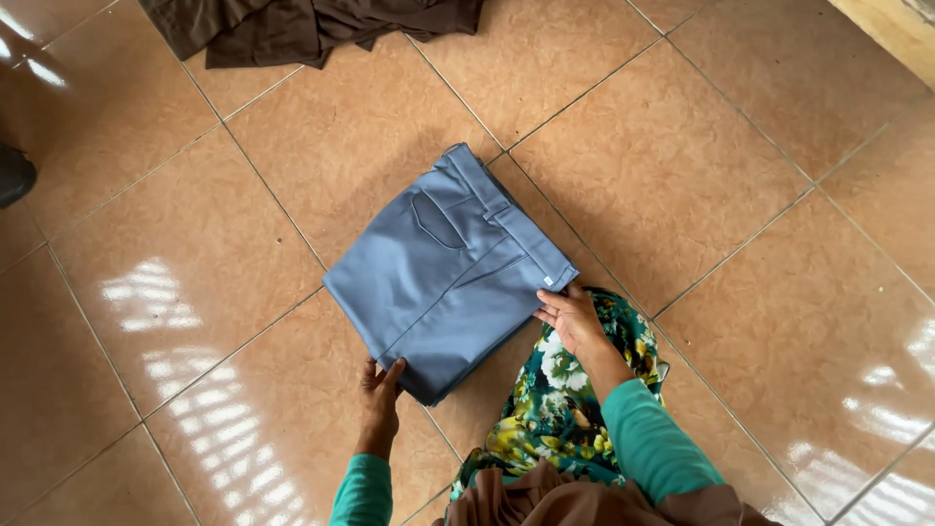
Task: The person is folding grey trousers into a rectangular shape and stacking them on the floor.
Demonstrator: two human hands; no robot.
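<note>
A pair of grey-blue trousers (448, 278) lies folded into a thick rectangle on the tiled floor, waistband and back pocket facing up. My left hand (380, 394) touches the near left corner of the fold, fingers on its edge. My right hand (570, 317) rests against the near right edge, just below the waistband end, fingers slightly spread. Neither hand lifts the cloth. Both arms wear teal sleeves.
A dark brown garment (312, 24) lies crumpled at the top of the view. My knee under a green floral cloth (565, 390) sits right beside the trousers. A dark object (12, 175) shows at the left edge. Glossy orange-brown tiles (682, 166) surround everything.
</note>
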